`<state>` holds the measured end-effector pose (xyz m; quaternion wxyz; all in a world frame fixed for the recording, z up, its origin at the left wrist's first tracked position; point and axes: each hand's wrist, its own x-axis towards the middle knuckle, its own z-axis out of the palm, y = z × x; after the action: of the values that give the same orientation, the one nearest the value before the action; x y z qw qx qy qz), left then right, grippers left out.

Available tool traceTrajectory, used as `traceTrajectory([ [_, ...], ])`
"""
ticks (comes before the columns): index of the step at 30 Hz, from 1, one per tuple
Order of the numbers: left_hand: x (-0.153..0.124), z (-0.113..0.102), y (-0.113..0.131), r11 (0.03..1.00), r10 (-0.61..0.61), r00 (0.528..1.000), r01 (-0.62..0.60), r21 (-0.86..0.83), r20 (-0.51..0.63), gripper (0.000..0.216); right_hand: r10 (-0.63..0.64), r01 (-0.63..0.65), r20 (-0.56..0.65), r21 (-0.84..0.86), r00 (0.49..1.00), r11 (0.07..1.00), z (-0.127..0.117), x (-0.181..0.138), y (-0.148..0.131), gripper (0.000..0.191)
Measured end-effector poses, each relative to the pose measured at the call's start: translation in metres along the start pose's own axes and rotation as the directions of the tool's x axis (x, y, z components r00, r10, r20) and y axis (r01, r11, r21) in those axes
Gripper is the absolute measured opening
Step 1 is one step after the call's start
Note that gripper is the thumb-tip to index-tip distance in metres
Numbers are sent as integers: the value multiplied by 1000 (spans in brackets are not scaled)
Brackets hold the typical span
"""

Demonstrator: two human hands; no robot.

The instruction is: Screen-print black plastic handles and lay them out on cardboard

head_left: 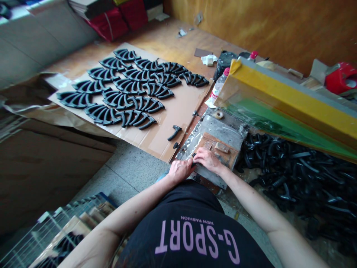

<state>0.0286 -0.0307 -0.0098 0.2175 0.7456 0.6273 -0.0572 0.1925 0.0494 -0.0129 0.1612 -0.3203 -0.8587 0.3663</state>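
Over the near edge of a grey metal plate (227, 128), my two hands meet on a small black curved handle (193, 159). My left hand (180, 172) is closed around its near end, and most of the piece is hidden by the fingers. The fingertips of my right hand (206, 158) pinch its far end. Just beyond them, a pale block (222, 147) sits on a brown board (232, 158) fixed to the plate. A single loose black handle (174, 133) lies on the cardboard sheet (182, 111) to the left.
Overlapping rows of black handles (145, 121) cover much of the cardboard. A yellow-edged screen frame (281, 91) slants above a heap of black handles (295, 182) at right. A bottle (216, 88) and tape roll (218, 114) stand behind the plate. A wire rack (36, 234) is lower left.
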Motion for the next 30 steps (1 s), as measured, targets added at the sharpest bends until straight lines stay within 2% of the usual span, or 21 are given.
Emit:
traceTrajectory([
  [3, 0, 2, -1, 1000, 6, 1000, -6, 20, -6, 41, 59, -58, -16, 64, 998, 996, 5, 19, 11, 9],
  [7, 0, 3, 0, 1000, 2, 1000, -2, 18, -7, 40, 188, -191, -109, -10, 976, 982, 1, 33, 10, 7],
  [9, 0, 3, 0, 1000, -8, 1000, 8, 17, -5, 40, 167, -169, -127, -8, 978, 986, -5, 28, 4, 8],
  [12, 1, 3, 0, 1000, -15, 1000, 15, 11, -14, 41, 68, -67, -51, 13, 996, 998, -11, 12, -4, 10],
  [15, 0, 3, 0, 1000, -2, 1000, 2, -2, -17, 41, 94, -94, -10, -8, 996, 996, -11, 10, -4, 10],
  [19, 0, 2, 0, 1000, -19, 1000, 19, -3, 0, 39, 225, -229, -138, -14, 964, 973, -6, 32, 0, 16],
  [21, -1, 2, 0, 1000, -22, 1000, 22, 7, 1, 39, 276, -263, -207, 86, 939, 961, -10, 36, 0, 15],
  [23, -1, 3, 0, 1000, -22, 1000, 23, 21, -13, 38, 353, -288, -253, 262, 901, 921, -20, 27, 1, 10],
  [25, -1, 4, 0, 999, -13, 999, 14, 40, -30, 39, 481, -326, -273, 460, 833, 826, -35, 4, 7, 12],
  [27, -1, 5, 1, 998, 8, 999, -5, 64, -48, 40, 624, -352, -270, 635, 733, 688, -51, -28, 19, 20],
  [30, -1, 5, 1, 994, 13, 998, -6, 105, -65, 41, 778, -286, -300, 808, 553, 515, -81, -80, 50, 28],
])
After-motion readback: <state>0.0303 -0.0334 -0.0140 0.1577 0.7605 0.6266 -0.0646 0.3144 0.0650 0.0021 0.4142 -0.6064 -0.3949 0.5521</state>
